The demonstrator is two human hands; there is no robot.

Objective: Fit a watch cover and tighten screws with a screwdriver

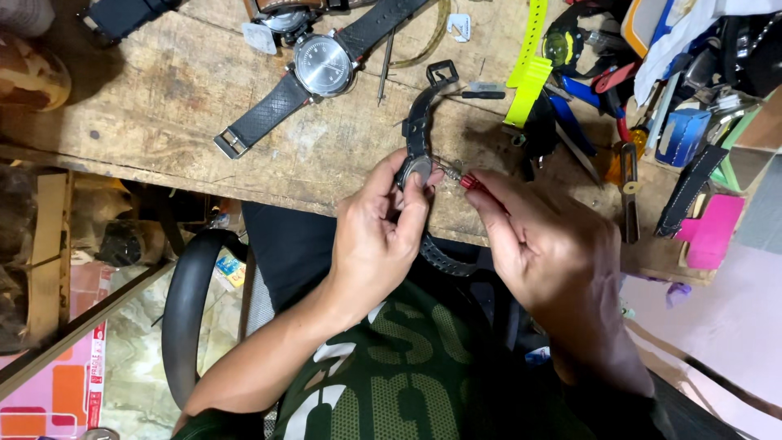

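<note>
1. Head view: left hand (379,236) at the near edge of the wooden surface (163,106), fingers (411,204) pinching a watch (417,169) by its round case, black strap arching up beyond it and curling down below.
2. Right hand (542,244) just right of the watch, fingers pressed together around a red-handled small screwdriver (468,181), tip against the case edge.
3. Farther up from the watch: a large grey-dial watch (324,67) on a black strap; up and to its right, a yellow strap (528,69) and a pile of tools (603,122).
4. Likely risks: tip slipping off and scratching the case or jabbing the left thumb; a tiny loosened part dropping off the edge into the lap.
</note>
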